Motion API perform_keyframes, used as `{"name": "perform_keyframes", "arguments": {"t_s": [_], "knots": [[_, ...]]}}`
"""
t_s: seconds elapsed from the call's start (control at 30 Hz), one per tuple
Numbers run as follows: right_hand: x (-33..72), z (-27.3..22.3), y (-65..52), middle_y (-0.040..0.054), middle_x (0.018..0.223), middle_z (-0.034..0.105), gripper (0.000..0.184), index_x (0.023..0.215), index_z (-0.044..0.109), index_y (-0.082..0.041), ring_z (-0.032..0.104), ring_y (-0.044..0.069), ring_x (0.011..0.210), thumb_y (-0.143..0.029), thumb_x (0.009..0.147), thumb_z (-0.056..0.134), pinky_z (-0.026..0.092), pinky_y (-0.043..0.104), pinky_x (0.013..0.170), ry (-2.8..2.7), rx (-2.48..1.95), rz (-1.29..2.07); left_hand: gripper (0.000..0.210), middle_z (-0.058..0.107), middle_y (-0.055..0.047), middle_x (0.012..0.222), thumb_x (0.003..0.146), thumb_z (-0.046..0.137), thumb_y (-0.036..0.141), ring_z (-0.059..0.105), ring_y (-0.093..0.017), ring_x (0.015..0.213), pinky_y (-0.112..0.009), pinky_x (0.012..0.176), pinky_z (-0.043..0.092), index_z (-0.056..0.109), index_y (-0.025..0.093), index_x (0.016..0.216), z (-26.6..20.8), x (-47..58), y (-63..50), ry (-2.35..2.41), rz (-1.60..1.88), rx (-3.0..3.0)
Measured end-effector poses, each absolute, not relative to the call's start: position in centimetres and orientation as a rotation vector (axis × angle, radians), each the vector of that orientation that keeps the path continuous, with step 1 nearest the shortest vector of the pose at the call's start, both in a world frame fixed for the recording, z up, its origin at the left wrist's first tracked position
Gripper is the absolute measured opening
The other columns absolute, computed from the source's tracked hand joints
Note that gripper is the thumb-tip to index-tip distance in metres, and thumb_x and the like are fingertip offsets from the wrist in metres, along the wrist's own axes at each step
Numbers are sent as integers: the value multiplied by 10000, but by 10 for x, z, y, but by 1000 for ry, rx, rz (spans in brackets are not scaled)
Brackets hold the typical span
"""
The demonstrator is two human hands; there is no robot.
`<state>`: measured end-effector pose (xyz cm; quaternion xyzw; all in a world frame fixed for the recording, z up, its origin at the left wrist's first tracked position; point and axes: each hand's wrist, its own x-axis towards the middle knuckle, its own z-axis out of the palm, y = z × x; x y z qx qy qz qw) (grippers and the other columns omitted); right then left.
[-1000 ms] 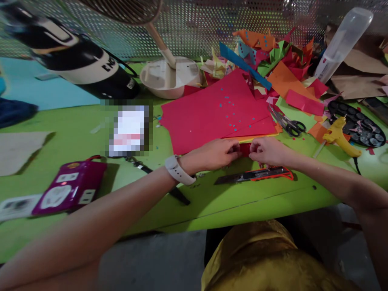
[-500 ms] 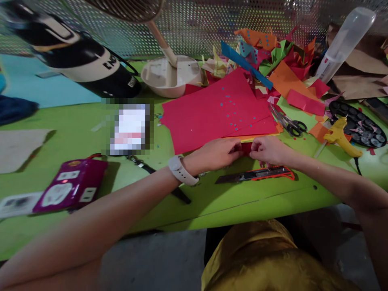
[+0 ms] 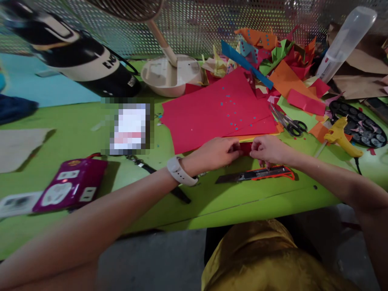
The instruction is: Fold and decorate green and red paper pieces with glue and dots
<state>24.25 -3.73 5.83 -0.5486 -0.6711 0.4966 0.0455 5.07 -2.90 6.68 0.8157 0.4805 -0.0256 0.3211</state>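
Note:
My left hand, with a white watch on its wrist, pinches the left end of a small dark red piece of paper. Fingers closed, my right hand is at the other end of that piece. Most of the paper is hidden by the fingers. Just beyond both hands lies a stack of red paper sheets with tiny blue bits on top; yellow and orange edges show beneath. An orange utility knife, its blade pointing left, lies below my right hand.
Scissors, a yellow glue gun and a black palette lie to the right. Behind are colored scraps and a fan. A bottle, a blurred-out phone and a purple device are on the left.
Almost nothing differs. My left forearm and watch have shifted very slightly; both hands stay at the small red paper.

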Motion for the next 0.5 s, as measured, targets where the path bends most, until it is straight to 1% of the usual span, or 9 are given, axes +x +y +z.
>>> {"name": "perform_keyframes", "arguments": {"t_s": [0.07,0.13,0.23,0.37,0.5], "knots": [[243,58,-37,-48,470,581,112,741,551,-175,569,92,387,-143,848,560,434,169,412,-2046,-1670,1522,235,677,-44,711,890,477,392,597,-173,618,-271,589,380,575,184,843,68,49,-30,1321,-55,2114],[243,57,-37,-48,473,581,106,746,552,-178,584,99,405,-149,847,568,439,170,417,-2040,-1670,1524,269,650,-27,624,890,482,418,584,-165,560,-263,559,376,566,189,777,70,49,-31,1355,-77,2041],[243,58,-37,-50,482,585,98,754,567,-174,564,87,389,-153,850,577,435,168,418,-2045,-1683,1512,340,620,-13,533,909,454,453,579,-156,490,-249,508,382,540,193,707,71,52,-33,1338,-160,1853],[242,60,-38,-49,478,585,94,759,584,-172,540,75,372,-166,852,584,435,167,430,-2064,-1708,1471,370,595,2,473,919,449,469,583,-144,451,-228,460,384,511,198,674,68,55,-32,1300,-174,1721],[241,62,-39,-43,479,584,107,742,559,-176,543,78,374,-167,848,577,423,164,420,-2076,-1680,1469,398,593,0,460,902,475,499,599,-145,457,-225,451,401,494,201,639,61,52,-27,1233,-151,1697]]}}
